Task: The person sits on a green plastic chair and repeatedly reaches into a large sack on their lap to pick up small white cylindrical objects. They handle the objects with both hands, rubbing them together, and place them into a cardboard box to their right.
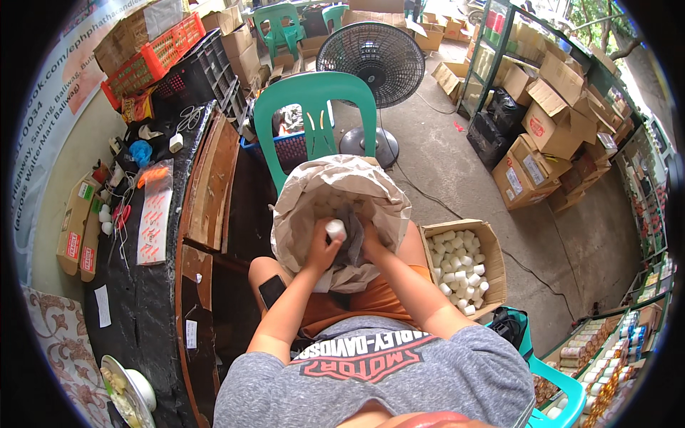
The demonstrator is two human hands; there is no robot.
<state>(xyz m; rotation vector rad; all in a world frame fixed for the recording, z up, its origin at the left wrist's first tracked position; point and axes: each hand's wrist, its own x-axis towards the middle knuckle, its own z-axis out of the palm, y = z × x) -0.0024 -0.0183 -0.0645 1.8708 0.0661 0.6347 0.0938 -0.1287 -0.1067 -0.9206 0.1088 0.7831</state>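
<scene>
A large brown paper bag point(389, 196) stands between my knees with its top spread wide, and many small white cylinders point(330, 201) lie inside it. My left hand point(320, 250) is closed around one short white cylinder point(335, 230), held upright just inside the bag's mouth. Beside it, a dark grey cloth point(351, 239) hangs down, gripped by my right hand point(372, 241), whose fingers are partly hidden by the bag and cloth. To the right of my leg, a cardboard box point(496, 274) holds many more white cylinders point(460, 265).
A green plastic chair point(314, 82) faces me, with a black fan point(371, 64) behind it. A dark phone point(272, 291) rests by my left thigh. A black-covered table point(143, 307) stands left; cartons point(524, 175) are stacked right. A cable point(428, 192) crosses the floor.
</scene>
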